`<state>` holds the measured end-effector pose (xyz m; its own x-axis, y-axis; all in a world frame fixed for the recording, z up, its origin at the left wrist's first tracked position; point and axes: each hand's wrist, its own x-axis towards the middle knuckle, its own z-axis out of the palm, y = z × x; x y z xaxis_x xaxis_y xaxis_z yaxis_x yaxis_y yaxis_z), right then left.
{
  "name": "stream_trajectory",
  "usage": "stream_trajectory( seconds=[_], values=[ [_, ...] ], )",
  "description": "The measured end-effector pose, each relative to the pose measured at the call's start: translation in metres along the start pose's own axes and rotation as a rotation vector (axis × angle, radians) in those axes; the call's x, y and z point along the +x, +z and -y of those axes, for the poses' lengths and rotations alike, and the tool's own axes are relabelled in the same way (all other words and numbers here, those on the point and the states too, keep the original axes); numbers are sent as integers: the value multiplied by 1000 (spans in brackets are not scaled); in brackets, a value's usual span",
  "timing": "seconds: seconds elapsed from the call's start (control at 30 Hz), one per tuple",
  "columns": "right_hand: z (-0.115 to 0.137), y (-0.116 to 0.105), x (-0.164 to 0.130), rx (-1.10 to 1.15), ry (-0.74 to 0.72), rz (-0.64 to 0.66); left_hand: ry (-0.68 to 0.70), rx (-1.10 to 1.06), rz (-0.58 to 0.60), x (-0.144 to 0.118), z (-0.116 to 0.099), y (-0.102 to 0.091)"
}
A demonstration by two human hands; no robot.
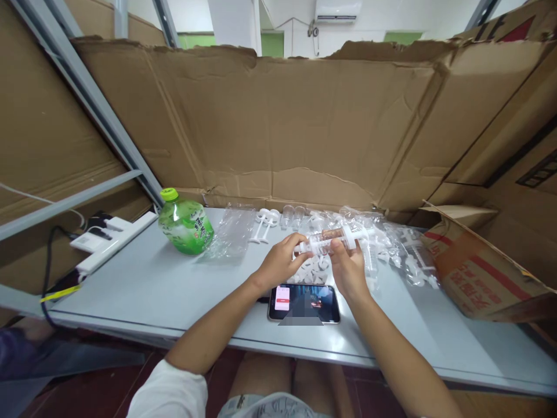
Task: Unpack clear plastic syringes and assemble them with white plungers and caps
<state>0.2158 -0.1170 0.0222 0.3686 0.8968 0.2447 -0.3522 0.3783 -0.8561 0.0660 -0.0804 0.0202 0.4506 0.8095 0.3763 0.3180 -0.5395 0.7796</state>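
Both hands hold a large clear plastic syringe [324, 241] with white ends, tilted slightly up to the right above the table. My left hand [282, 260] is closed, its fingers pinching the narrow white end. My right hand [349, 268] is wrapped round the barrel near the wide white collar, thumb on the near side. Beneath the hands lies a heap of small white plastic parts [314, 270]. Behind them are white plungers [264, 223] and clear barrels [292, 216]. A phone [304, 303] with a lit screen lies just in front of the heap.
A green bottle [186, 223] stands left, beside a clear plastic bag [232, 235]. More bagged white parts [409, 251] lie to the right, near an open cardboard box [487, 270]. A power strip [115, 244] runs along the left edge. Cardboard [287, 122] walls the back.
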Motion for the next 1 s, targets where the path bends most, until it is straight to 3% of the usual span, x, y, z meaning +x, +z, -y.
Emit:
stream_trajectory(
  seconds=[0.1,0.27,0.3,0.37,0.47,0.53,0.6,0.67,0.8,0.83,0.87,1.0],
  values=[
    [0,1,0,-28,17,16,2,92,64,-3,4,-3],
    [0,-2,-1,-24,45,54,-195,-445,477,-2,9,-9],
    [-1,-2,0,-15,50,60,-219,-499,510,-2,9,-9],
    [-2,-3,0,-6,54,51,-203,-443,421,-2,8,-8],
    [-5,-3,1,13,54,26,-105,-132,90,-4,8,-5],
    [-5,-3,1,33,65,27,-21,71,-33,-6,8,-3],
    [-5,-3,1,47,88,39,50,194,-54,-7,10,-2],
    [-4,-3,0,41,92,47,43,185,-21,-7,11,-2],
    [-1,-4,0,-4,57,55,-148,-233,289,-6,14,0],
    [-1,-4,0,-10,57,56,-167,-288,319,-6,14,0],
    [-1,-4,0,-16,58,55,-164,-279,292,-6,14,0],
    [-3,-4,1,-41,63,19,-25,59,-34,-8,11,0]
  ],
)
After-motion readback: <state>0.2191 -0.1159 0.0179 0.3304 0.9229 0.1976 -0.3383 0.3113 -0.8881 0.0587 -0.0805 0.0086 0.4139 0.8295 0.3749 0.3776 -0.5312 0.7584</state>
